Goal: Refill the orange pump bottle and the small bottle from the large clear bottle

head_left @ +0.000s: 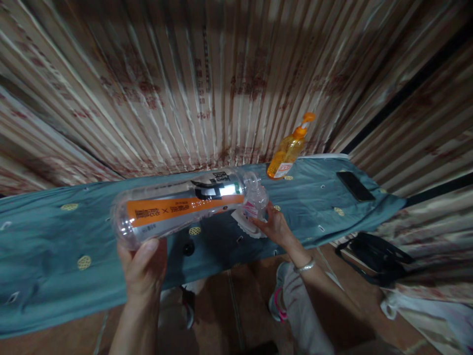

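My left hand (142, 264) is closed round the base end of a large clear plastic bottle (185, 204) with an orange and silver label. The bottle lies nearly level in the air above the cloth, its neck toward the right. Against that neck is the mouth of a small clear bottle (261, 197), held in my right hand (275, 224). A white piece with a scalloped edge (247, 228) shows just below the small bottle; I cannot tell what it is. No liquid can be made out in either bottle. A small round black cap (188, 248) rests on the cloth.
An amber pump bottle (286, 153) stands at the back of the table, which has a teal patterned cloth (48, 236). A black phone (354, 186) lies toward its right end. Pleated curtains (221, 74) hang behind. A black bag (377, 256) sits low on the right.
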{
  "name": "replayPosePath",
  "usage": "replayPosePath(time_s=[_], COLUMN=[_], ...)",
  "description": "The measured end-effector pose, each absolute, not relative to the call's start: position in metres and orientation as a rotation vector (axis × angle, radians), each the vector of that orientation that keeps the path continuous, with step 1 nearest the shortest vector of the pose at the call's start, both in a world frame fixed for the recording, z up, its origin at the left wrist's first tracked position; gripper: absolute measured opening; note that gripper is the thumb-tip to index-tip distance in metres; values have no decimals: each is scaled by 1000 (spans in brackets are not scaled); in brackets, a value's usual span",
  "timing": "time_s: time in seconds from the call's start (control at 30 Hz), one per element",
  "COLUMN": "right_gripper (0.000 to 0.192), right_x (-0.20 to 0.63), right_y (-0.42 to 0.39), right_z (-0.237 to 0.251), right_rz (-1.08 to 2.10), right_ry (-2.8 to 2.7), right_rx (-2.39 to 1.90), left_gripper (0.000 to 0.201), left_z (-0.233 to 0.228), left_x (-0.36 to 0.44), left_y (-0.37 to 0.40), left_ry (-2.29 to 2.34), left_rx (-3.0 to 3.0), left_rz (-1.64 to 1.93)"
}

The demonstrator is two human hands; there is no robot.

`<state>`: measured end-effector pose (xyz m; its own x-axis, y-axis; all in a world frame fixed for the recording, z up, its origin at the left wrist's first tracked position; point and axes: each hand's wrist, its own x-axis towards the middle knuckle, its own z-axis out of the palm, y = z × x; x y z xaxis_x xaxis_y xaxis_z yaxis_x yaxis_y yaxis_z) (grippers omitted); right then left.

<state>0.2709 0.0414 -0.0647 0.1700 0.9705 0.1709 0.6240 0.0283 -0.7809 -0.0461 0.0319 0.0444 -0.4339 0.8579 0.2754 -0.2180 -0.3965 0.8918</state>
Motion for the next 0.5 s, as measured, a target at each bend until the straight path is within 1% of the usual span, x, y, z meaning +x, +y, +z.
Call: replayPosePath(time_s=[0.2,0.5], right_gripper=[60,56], right_x=[271,270], right_y=[41,41], right_z=[-65,-61], right_rz=[543,557], right_ry=[-1546,-1548], right_rx=[-1697,-1723], left_gripper=[82,76], left_z=[46,43], left_x=[-45,-46], left_y=[32,31], left_ry=[1032,1026], left_rx=[954,979], left_rz=[1905,1915])
